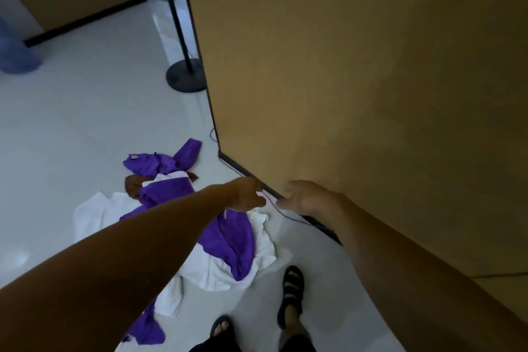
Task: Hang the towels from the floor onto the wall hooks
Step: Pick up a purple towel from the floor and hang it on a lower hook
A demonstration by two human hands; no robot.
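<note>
text: none legible | labels: none | numbers: none | signs: none

Both arms outstretched, left grip and right grip slack-fingered.

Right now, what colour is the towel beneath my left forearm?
The towel is purple; the head view shows it best.
</note>
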